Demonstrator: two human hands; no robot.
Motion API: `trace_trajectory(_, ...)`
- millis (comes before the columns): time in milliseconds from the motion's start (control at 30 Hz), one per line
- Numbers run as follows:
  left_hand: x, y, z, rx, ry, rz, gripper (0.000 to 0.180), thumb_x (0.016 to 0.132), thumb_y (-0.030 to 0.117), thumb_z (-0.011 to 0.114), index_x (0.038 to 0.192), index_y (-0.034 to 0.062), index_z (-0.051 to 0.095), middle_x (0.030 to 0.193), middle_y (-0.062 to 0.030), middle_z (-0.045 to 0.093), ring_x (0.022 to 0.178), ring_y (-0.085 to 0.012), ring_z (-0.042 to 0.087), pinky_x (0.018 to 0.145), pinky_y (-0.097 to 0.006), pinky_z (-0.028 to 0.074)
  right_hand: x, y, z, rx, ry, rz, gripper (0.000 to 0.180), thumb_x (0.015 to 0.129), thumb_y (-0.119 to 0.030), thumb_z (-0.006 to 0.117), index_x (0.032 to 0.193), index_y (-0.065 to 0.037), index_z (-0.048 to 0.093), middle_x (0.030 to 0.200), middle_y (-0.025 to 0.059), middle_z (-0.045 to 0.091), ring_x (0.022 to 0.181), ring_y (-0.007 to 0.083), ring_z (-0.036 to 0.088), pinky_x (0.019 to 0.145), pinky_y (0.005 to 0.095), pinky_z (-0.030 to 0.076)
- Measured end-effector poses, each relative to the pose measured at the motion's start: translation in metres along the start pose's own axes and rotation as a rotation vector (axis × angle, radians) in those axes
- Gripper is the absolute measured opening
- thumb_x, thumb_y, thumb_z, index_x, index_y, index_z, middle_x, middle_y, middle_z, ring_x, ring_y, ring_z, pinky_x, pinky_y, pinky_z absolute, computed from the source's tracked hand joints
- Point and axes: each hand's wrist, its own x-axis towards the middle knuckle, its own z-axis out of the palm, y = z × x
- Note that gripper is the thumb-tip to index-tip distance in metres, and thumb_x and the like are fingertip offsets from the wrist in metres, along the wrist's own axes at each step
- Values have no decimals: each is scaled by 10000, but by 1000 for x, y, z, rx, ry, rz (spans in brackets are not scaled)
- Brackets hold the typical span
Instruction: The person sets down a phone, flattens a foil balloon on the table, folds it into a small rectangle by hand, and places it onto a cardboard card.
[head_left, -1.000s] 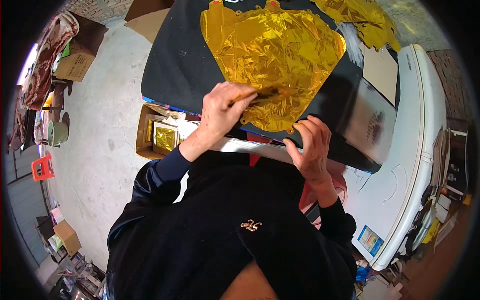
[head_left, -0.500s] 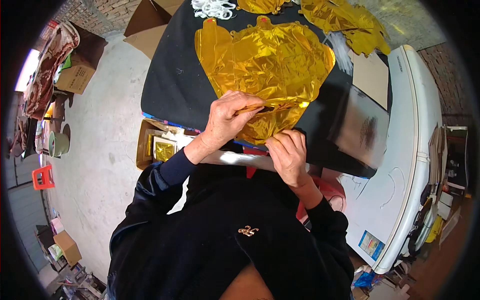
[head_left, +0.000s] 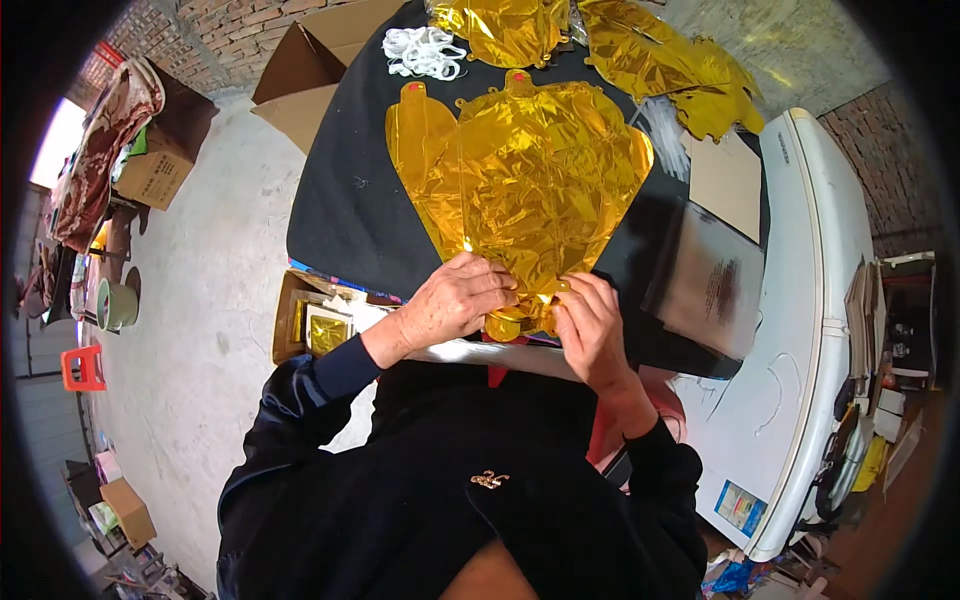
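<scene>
A flat gold foil balloon point(head_left: 525, 180) lies spread on the black-covered table point(head_left: 345, 210), its narrow end toward me and small tabs along its far edge. My left hand point(head_left: 465, 298) is closed on the left side of that near end, fingers bent over the foil. On the right side of the same end, my right hand point(head_left: 590, 325) pinches the foil between thumb and fingers. Between my hands the near end looks bunched or folded at the table's front edge. The fingertips partly cover the foil there.
More gold foil balloons point(head_left: 670, 65) lie at the table's far side, with a bundle of white ribbon point(head_left: 424, 52) at far left. A clear plastic bag point(head_left: 715, 280) and cardboard sheet point(head_left: 725, 185) lie right. A white freezer point(head_left: 805, 330) stands beside the table; an open box point(head_left: 288, 325) sits at left.
My hands have come nearer each other at the balloon's near end, the left one lower. The foil that was lifted and creased over now lies flatter. The view has shifted slightly.
</scene>
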Motion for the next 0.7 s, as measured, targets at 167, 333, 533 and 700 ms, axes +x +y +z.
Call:
trace_trajectory(167, 1, -1, 1, -7, -56, -8, 368, 699, -8, 699, 1057, 75, 724, 1230, -58, 688, 1194, -273, 619, 1009, -424, 486, 30, 30, -11, -99, 191, 5, 224, 882, 55, 625, 1100, 9, 653, 1066, 178, 673, 1043, 373, 618, 933, 446, 497)
trace_trajectory(333, 2, 1, 2, 9, -68, -13, 329, 737, 12, 712, 1058, 83, 728, 1243, -49, 684, 1204, -267, 612, 999, -415, 479, 87, 115, 6, -313, 167, -5, 271, 857, -39, 721, 1111, -4, 633, 1042, 189, 655, 988, 403, 601, 867, 463, 501)
trace_trajectory(533, 4, 2, -3, -4, -67, -42, 339, 748, 28, 731, 1078, 104, 735, 1269, -37, 670, 1242, -264, 586, 964, -403, 464, 112, 144, 11, -426, -126, 11, 265, 803, -139, 794, 966, -44, 607, 984, 150, 644, 910, 364, 610, 761, 467, 499)
trace_trajectory(700, 3, 0, -3, 16, -75, -44, 341, 751, 48, 740, 1086, 114, 738, 1286, -38, 658, 1249, -269, 578, 968, -410, 458, 131, 145, 5, -568, -138, -23, 280, 780, -155, 805, 973, -75, 619, 965, 100, 645, 879, 331, 613, 718, 450, 493)
